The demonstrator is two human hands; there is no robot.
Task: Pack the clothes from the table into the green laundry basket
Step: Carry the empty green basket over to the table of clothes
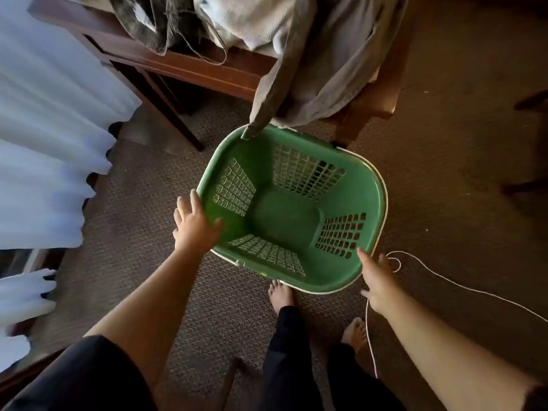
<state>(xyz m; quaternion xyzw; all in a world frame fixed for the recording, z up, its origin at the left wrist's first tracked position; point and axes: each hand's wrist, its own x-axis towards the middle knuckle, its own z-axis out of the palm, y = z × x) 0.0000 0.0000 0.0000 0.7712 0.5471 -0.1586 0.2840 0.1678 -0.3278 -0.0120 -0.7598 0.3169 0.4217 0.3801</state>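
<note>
The green laundry basket [335, 280] stands empty on the carpet in front of me. My left hand [192, 225] holds its left rim, thumb inside and fingers down the outside. My right hand [378, 281] is spread at the near right corner, its thumb tip at the rim, gripping nothing. On the wooden table [189, 66] beyond lie a dark patterned garment [142, 19] and a white knit garment [252, 22]. A grey garment [314, 81] hangs off the table's edge, and one strip of it dangles onto the basket's far rim.
White curtains [50, 137] hang at the left. A thin white cord [444, 281] trails over the carpet at the right and passes by my right wrist. My bare feet [280, 295] stand just behind the basket. A wooden leg [353, 126] stands at the basket's far right.
</note>
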